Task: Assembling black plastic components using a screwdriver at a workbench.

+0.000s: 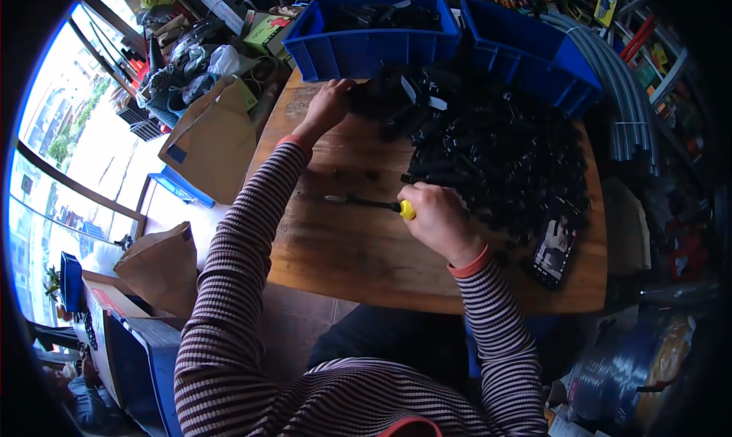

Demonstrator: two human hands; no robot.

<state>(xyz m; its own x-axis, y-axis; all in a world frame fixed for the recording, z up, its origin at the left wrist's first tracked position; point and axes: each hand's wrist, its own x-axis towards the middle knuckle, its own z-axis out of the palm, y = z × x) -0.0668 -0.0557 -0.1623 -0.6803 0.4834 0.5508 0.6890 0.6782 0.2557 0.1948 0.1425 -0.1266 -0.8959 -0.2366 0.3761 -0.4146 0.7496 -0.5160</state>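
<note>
A wooden table (335, 246) fills the middle of the view, its near edge curving in front of the seated person. A broad heap of black parts (496, 147) covers much of its right half, the pieces so dark and tangled that single shapes are hard to make out. Along the far edge sit two blue bins: the left bin (374, 54) has dark pieces in it, and the right bin (534, 75) stands just beside it, set at an angle behind the heap. To the left of the table is an open brown carton (217, 139), and at the right a bundle of bent grey tubes (619, 94) curves past the right bin. A smaller brown paper bag (164, 265) stands lower at the left, nearer the person. The left hand (329, 105) reaches to the far side of the table, near the front of the left bin, its fingertips at the dark pieces; whether it grips one cannot be told. The right hand (438, 216) is closed around the yellow handle of a screwdriver-like tool (374, 203), at the near left side of the heap. A dark rectangular slab (555, 246) with a pale picture on its face lies at the heap's near right end. The tool's thin dark shaft points left across bare wood, ending in a small, lighter tip, well apart from the left hand.
</note>
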